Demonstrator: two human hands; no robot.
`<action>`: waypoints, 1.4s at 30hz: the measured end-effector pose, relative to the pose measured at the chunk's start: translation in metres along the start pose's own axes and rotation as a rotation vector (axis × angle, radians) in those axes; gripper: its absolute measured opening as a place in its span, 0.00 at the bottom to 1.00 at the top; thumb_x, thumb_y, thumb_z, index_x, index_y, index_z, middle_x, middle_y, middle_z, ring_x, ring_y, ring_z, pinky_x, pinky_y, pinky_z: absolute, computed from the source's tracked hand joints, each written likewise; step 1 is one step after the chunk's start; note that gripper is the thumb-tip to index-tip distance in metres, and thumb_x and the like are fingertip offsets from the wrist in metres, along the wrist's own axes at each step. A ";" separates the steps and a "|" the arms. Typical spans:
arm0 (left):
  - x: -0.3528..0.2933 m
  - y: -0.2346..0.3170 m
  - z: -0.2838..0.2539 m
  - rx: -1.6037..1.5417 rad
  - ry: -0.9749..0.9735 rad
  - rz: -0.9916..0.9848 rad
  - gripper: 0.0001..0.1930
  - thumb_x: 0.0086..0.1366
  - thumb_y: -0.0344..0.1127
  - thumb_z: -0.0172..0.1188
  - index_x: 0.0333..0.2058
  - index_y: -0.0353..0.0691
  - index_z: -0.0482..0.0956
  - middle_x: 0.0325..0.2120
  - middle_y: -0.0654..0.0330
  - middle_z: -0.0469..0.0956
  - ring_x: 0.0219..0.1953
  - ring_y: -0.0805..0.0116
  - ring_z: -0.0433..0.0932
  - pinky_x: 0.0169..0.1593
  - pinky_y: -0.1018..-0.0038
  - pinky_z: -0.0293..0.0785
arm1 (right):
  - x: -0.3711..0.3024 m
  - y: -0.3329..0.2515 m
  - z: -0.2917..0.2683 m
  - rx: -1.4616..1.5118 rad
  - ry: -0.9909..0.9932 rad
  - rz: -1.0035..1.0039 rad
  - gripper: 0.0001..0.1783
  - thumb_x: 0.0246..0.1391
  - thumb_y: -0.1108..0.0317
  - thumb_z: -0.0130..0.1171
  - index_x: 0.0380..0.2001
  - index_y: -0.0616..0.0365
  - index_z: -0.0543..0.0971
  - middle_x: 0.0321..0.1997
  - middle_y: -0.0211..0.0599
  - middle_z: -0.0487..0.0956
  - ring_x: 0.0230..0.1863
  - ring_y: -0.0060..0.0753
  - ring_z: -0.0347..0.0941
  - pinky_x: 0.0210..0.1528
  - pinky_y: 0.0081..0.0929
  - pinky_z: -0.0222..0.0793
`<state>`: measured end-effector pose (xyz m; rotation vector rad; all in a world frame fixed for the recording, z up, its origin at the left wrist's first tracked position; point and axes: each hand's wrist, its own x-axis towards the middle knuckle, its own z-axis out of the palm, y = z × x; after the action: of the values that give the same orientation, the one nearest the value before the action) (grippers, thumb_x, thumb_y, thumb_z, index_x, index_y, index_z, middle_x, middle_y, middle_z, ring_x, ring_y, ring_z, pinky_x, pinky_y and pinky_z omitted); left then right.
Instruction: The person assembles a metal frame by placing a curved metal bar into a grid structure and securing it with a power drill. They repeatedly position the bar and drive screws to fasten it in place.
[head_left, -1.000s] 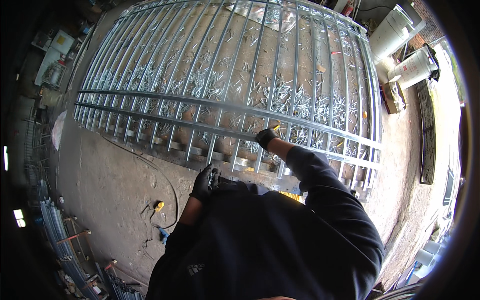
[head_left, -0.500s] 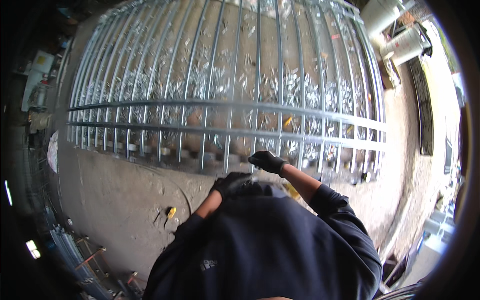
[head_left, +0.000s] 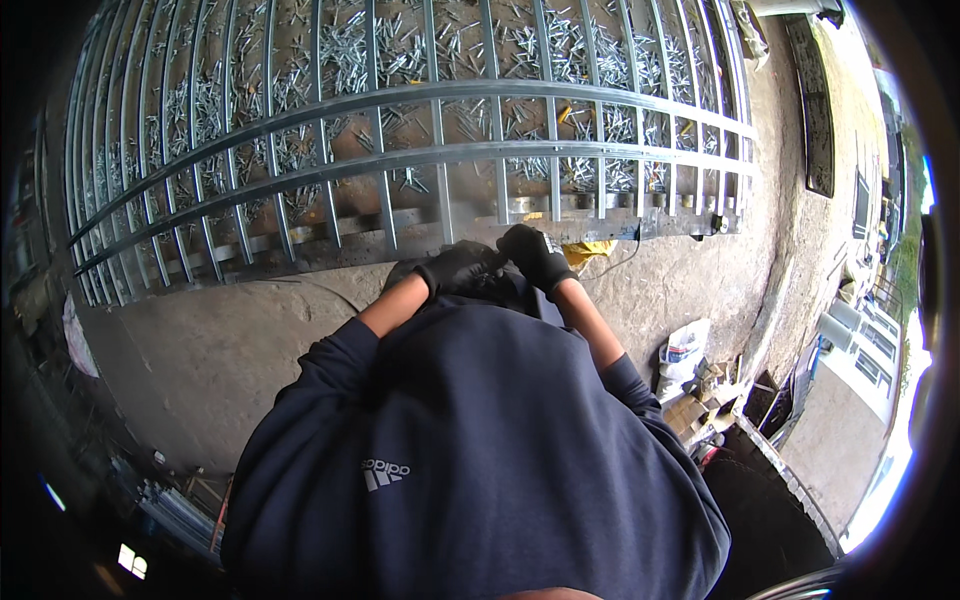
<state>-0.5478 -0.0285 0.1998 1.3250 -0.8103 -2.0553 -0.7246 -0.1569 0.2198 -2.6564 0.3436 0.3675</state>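
Note:
Before me lies a large fence-like metal panel of many slim bars crossed by two long rails (head_left: 470, 90). My left hand (head_left: 460, 267), in a black glove, is closed close to my body, just short of the panel's near edge. Beside it my right hand (head_left: 538, 258), gloved the same, has its fingers curled in. The two hands nearly meet at the fingertips; whatever they hold is too small or too hidden to make out. A yellow item (head_left: 590, 253) shows just past my right hand. Under the bars lie many small silvery metal pieces (head_left: 345, 60).
To the right are a white bag (head_left: 683, 350), cardboard pieces (head_left: 686, 412) and a long dark board (head_left: 815, 120). A thin cable (head_left: 335, 292) runs over the floor at left. Metal lengths (head_left: 178, 512) are stacked at the lower left.
My view has swung, so the panel sits higher and farther left. My right hand, formerly out by the bar ends, has come in beside the left one.

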 end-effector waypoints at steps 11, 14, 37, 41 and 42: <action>-0.015 -0.025 -0.017 -0.245 0.372 0.103 0.20 0.75 0.53 0.56 0.41 0.39 0.83 0.21 0.71 0.72 0.21 0.83 0.66 0.25 0.79 0.64 | 0.042 -0.002 0.012 1.711 0.453 0.674 0.10 0.69 0.60 0.57 0.41 0.55 0.80 0.29 0.28 0.78 0.30 0.22 0.75 0.29 0.23 0.70; -0.029 -0.027 -0.020 -0.669 0.435 -0.027 0.21 0.75 0.55 0.55 0.40 0.42 0.81 0.18 0.70 0.70 0.16 0.80 0.64 0.21 0.79 0.60 | 0.062 0.053 0.014 1.834 0.437 0.861 0.13 0.69 0.57 0.57 0.32 0.51 0.78 0.20 0.22 0.71 0.18 0.17 0.65 0.20 0.21 0.57; -0.049 -0.027 -0.020 -1.167 0.543 0.126 0.19 0.77 0.49 0.51 0.37 0.40 0.78 0.13 0.69 0.62 0.12 0.78 0.56 0.18 0.79 0.54 | 0.138 0.187 0.011 0.237 -0.093 0.275 0.16 0.65 0.53 0.49 0.45 0.50 0.78 0.52 0.45 0.81 0.50 0.54 0.78 0.47 0.46 0.74; -0.052 -0.031 -0.025 -1.172 0.540 0.117 0.19 0.76 0.50 0.52 0.36 0.40 0.78 0.13 0.69 0.63 0.11 0.78 0.57 0.17 0.79 0.53 | 0.144 0.182 0.009 0.326 -0.151 0.405 0.24 0.66 0.44 0.46 0.51 0.46 0.79 0.54 0.53 0.81 0.54 0.57 0.76 0.57 0.43 0.71; -0.053 -0.033 -0.026 -1.162 0.547 0.122 0.18 0.76 0.50 0.52 0.36 0.40 0.78 0.13 0.69 0.64 0.11 0.78 0.57 0.17 0.79 0.53 | 0.148 0.177 0.009 0.370 -0.150 0.573 0.30 0.66 0.38 0.43 0.53 0.47 0.80 0.54 0.55 0.81 0.57 0.59 0.76 0.61 0.42 0.68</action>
<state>-0.5094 0.0270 0.1982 0.9736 0.4994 -1.4632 -0.6408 -0.3344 0.0987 -2.1167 1.0205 0.6055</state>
